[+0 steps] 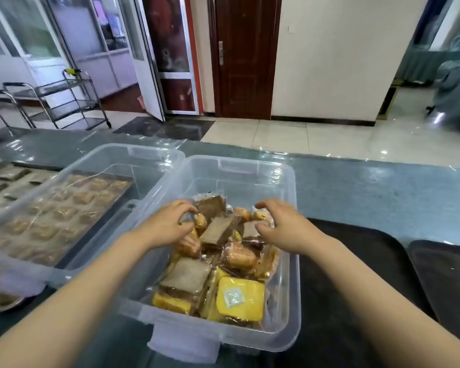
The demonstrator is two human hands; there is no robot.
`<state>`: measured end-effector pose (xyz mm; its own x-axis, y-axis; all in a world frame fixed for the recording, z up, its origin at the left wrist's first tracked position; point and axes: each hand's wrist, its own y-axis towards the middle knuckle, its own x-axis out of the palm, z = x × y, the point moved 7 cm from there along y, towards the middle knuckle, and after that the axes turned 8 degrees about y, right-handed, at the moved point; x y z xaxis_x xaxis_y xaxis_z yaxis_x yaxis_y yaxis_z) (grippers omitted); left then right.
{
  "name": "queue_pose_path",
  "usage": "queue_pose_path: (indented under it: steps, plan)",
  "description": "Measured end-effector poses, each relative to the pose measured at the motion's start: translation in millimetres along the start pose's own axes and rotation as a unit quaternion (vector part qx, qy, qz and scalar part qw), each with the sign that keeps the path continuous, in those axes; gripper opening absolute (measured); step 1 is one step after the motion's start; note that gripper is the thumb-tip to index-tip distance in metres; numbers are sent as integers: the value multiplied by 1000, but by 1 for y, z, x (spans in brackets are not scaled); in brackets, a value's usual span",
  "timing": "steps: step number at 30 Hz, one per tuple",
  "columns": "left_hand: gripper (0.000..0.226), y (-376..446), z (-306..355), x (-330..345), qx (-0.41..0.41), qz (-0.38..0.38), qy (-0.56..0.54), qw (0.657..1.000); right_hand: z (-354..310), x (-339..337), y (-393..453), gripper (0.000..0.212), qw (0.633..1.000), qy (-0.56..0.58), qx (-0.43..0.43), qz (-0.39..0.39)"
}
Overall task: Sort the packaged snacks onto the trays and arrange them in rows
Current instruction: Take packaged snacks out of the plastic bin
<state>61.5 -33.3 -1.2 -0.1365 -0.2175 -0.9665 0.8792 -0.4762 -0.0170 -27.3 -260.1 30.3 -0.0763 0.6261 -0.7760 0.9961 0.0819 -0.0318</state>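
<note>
A clear plastic bin (290, 235) in front of me holds several wrapped snacks: grey-brown slices (215, 231), golden pastries (239, 257) and yellow cakes (241, 298). Both hands reach into the bin's far half. My left hand (168, 225) hovers with curled fingers over a small golden pastry (201, 221) at the bin's left side; whether it holds it is unclear. My right hand (279, 225) has its fingers curled over wrapped snacks near the right wall, grip also unclear. A dark tray (356, 261) lies right of the bin.
A second clear bin (98, 160) stands tilted to the left, over a tray of rowed pastries (64, 211). Another tray with brown slices (8, 179) lies far left. A second dark tray (446, 274) sits at the right edge. Plastic film covers the blue-grey counter (383, 187).
</note>
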Motion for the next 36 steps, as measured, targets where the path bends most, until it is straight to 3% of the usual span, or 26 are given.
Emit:
queue_pose_path:
  steps: [4,7,9,11,14,18,20,26,32,36]
  plan:
    - [26,6,-14,15,26,-83,13,996,-8,44,37,50,987,-105,74,-99]
    - [28,12,-14,36,50,-141,58,987,-7,75,59,34,969,-143,125,-157]
    - [28,12,-13,44,74,-149,77,983,-8,89,73,27,961,-161,145,-174]
    - [26,10,-9,52,109,-142,83,980,-4,100,86,39,955,-164,166,-183]
    - [24,7,-2,57,151,-135,100,974,7,107,107,60,960,-128,194,-158]
    - [31,7,2,65,174,-168,129,962,13,112,119,53,965,-48,241,-92]
    - [37,4,4,72,179,-191,147,954,18,123,117,51,961,-53,259,-86]
    - [47,-1,0,87,190,-255,175,932,19,131,126,72,962,-97,248,-63]
    - [45,0,0,82,202,-253,154,933,18,107,128,47,963,-98,234,-95]
    - [40,1,-2,80,187,-267,114,938,41,80,117,26,942,-58,305,-129]
